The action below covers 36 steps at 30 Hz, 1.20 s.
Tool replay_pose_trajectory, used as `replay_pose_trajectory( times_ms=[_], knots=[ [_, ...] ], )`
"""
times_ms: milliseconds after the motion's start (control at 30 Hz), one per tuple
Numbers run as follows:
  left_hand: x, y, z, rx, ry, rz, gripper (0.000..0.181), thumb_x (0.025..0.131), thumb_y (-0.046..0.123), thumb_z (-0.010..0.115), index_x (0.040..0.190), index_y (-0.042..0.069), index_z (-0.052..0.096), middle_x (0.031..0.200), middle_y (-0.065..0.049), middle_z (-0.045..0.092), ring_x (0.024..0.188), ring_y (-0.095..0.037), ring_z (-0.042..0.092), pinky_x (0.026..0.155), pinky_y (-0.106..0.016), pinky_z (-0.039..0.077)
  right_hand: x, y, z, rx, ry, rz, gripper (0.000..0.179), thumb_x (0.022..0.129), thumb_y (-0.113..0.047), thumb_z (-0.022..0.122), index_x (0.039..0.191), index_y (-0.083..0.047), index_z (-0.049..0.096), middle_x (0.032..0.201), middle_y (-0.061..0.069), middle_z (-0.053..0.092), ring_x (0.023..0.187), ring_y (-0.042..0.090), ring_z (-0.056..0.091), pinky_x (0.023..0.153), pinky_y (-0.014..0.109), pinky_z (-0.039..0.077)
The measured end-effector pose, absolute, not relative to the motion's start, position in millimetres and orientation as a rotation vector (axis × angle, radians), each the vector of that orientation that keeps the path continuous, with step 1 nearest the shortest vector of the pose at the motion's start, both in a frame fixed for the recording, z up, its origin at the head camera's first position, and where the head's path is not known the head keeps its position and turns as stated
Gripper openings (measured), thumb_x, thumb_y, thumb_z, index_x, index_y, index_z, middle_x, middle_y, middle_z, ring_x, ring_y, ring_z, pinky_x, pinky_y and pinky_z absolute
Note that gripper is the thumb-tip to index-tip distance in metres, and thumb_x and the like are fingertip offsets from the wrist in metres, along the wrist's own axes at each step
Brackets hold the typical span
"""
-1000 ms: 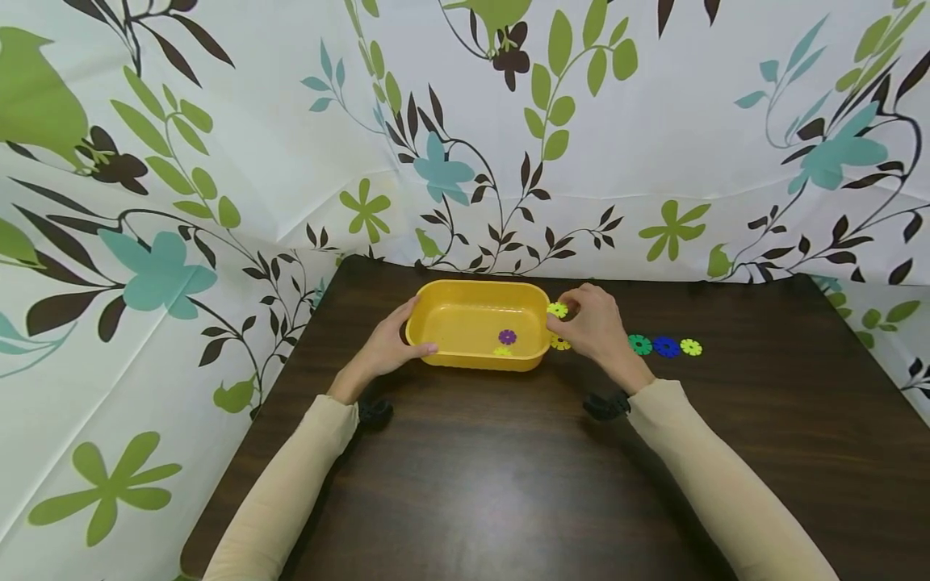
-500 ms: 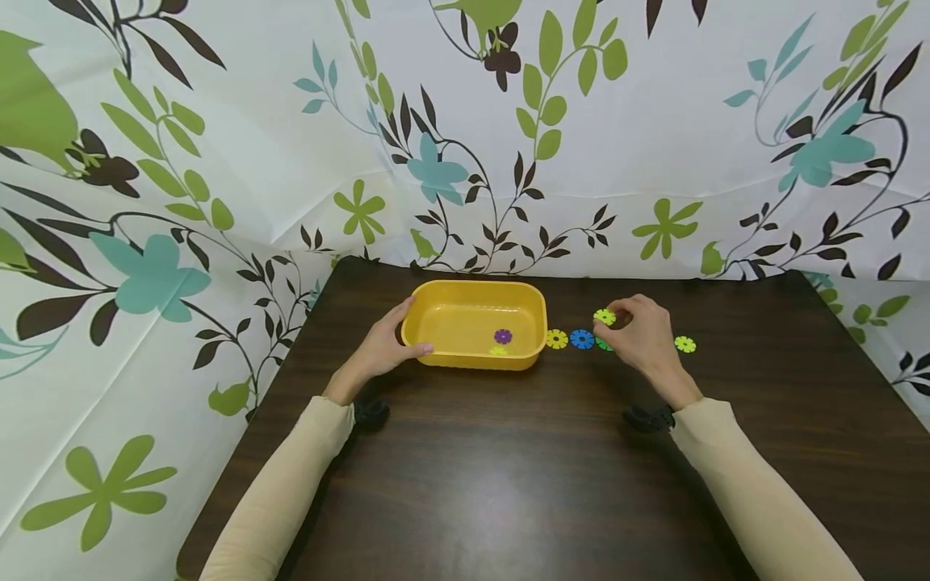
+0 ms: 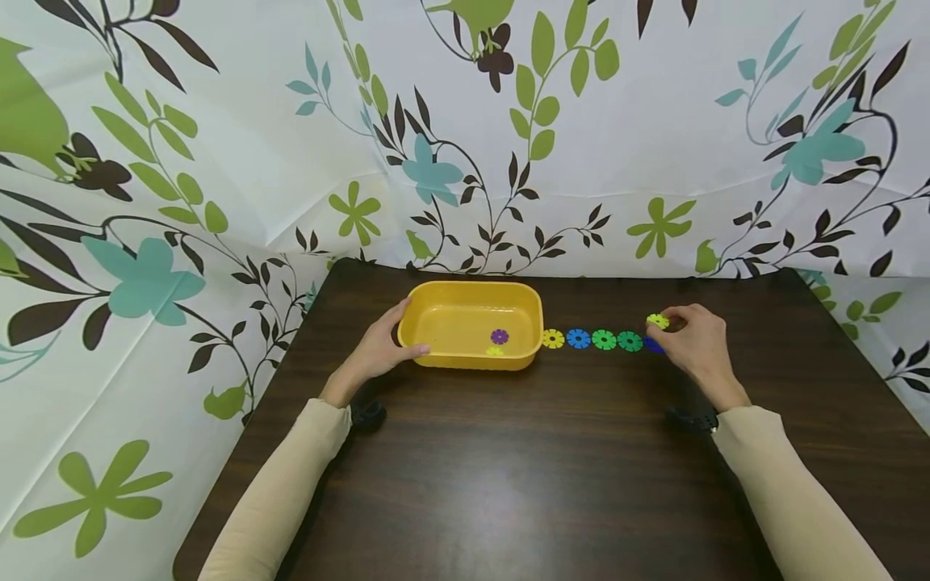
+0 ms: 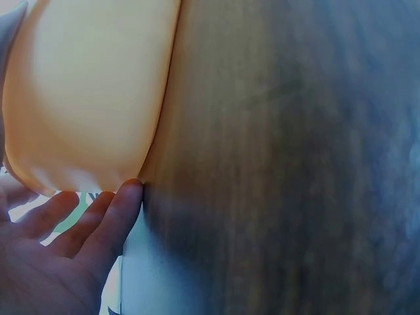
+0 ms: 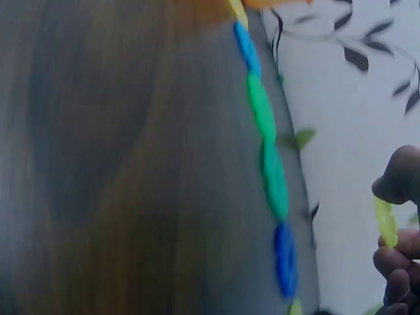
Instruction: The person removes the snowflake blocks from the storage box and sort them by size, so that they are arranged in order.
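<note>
A yellow plastic bin (image 3: 472, 362) sits toward the back of the table, and my left hand (image 3: 373, 349) grips its left end with the thumb over the rim. Inside it lie a purple flower-shaped disc (image 3: 499, 336) and a yellow-green one. My right hand (image 3: 696, 344) pinches a yellow-green flower-shaped disc (image 3: 658, 321) between thumb and fingers, raised over the right end of a row of discs. That row runs from a yellow disc (image 3: 553, 339) through blue (image 3: 578, 338) and two greens to a dark blue disc (image 5: 286, 261), partly covered by the hand in the head view.
At the row's end, a yellow-green disc (image 5: 295, 307) shows at the bottom edge of the right wrist view. The dark wood table (image 3: 465, 468) meets a leaf-printed cloth (image 3: 465, 121) along its back and left sides.
My right hand has carried the yellow-green disc rightward from the bin's right edge, along above the row to the dark blue disc. The left hand stays on the bin.
</note>
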State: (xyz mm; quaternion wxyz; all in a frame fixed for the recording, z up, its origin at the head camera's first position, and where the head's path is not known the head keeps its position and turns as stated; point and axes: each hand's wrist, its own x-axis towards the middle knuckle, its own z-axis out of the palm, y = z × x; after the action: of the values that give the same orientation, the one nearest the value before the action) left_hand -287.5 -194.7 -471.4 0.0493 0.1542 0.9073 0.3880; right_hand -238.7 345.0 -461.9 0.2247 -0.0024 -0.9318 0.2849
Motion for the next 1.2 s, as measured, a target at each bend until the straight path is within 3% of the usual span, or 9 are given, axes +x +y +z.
replay_pose_trajectory(
  times_ms=[133, 300, 500, 900, 1200],
  knots=[
    [-287.6, -195.0, -471.5, 0.467, 2.762, 1.179, 0.112, 0.09, 0.044, 0.088, 0.175, 0.01, 0.024, 0.183, -0.017, 0.024, 0.169, -0.042, 0.026, 0.137, -0.066, 0.023, -237.2, 367.4, -468.5, -0.059, -2.608, 0.773, 0.039, 0.095, -0.022, 0.077, 0.11, 0.014, 0.077, 0.104, 0.033, 0.07, 0.092, 0.044, 0.065, 0.077, 0.042, 0.046],
    [-286.8, -194.3, -469.8, 0.456, 2.767, 1.167, 0.113, 0.091, 0.046, 0.088, 0.175, 0.01, 0.023, 0.183, -0.017, 0.023, 0.169, -0.042, 0.026, 0.136, -0.066, 0.024, -236.2, 392.3, -473.7, -0.095, -2.686, 0.738, 0.042, 0.101, -0.023, 0.072, 0.116, 0.016, 0.074, 0.108, 0.035, 0.069, 0.096, 0.046, 0.064, 0.079, 0.051, 0.051],
    [-286.3, -194.0, -470.1, 0.438, 2.758, 1.176, 0.111, 0.092, 0.044, 0.087, 0.175, 0.01, 0.022, 0.184, -0.015, 0.022, 0.17, -0.041, 0.025, 0.137, -0.066, 0.023, -233.6, 413.7, -476.5, -0.091, -2.752, 0.683, 0.042, 0.1, -0.022, 0.073, 0.112, 0.017, 0.074, 0.103, 0.038, 0.074, 0.091, 0.049, 0.068, 0.078, 0.061, 0.053],
    [-286.9, -194.4, -470.6, 0.45, 2.758, 1.183, 0.112, 0.091, 0.046, 0.088, 0.175, 0.01, 0.023, 0.183, -0.016, 0.023, 0.169, -0.042, 0.026, 0.137, -0.066, 0.023, -231.7, 427.8, -481.4, -0.05, -2.848, 0.639, 0.042, 0.099, -0.019, 0.076, 0.117, 0.019, 0.072, 0.108, 0.039, 0.069, 0.088, 0.045, 0.067, 0.068, 0.045, 0.052],
    [-288.0, -194.7, -471.2, 0.459, 2.766, 1.174, 0.112, 0.091, 0.045, 0.087, 0.175, 0.01, 0.023, 0.183, -0.018, 0.023, 0.169, -0.044, 0.026, 0.136, -0.067, 0.023, -229.2, 429.0, -481.8, -0.064, -2.879, 0.67, 0.043, 0.102, -0.019, 0.073, 0.123, 0.018, 0.071, 0.118, 0.042, 0.061, 0.1, 0.053, 0.066, 0.08, 0.062, 0.054]
  ],
)
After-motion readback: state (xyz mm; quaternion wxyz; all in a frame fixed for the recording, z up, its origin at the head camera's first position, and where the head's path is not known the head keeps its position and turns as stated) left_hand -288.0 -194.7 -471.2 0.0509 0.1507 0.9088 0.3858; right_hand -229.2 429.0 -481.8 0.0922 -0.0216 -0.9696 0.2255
